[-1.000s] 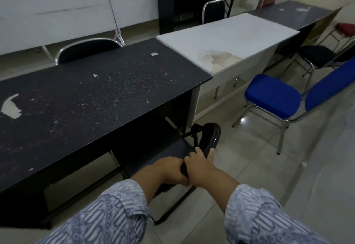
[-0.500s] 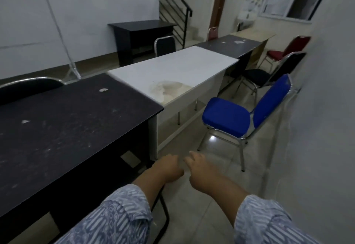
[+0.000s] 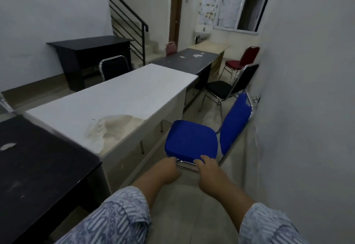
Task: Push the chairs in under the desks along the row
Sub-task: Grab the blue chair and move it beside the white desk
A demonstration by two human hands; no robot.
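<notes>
Blue chair (image 3: 191,138) seat's near edge, both hands' grip on it

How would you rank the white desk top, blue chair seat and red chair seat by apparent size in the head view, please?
1. White desk top
2. Blue chair seat
3. Red chair seat

The red one stands farthest away, so its true size is unsure.

Blue chair (image 3: 191,139) front legs hidden behind seat; black desk (image 3: 38,167) cut off left.
</notes>
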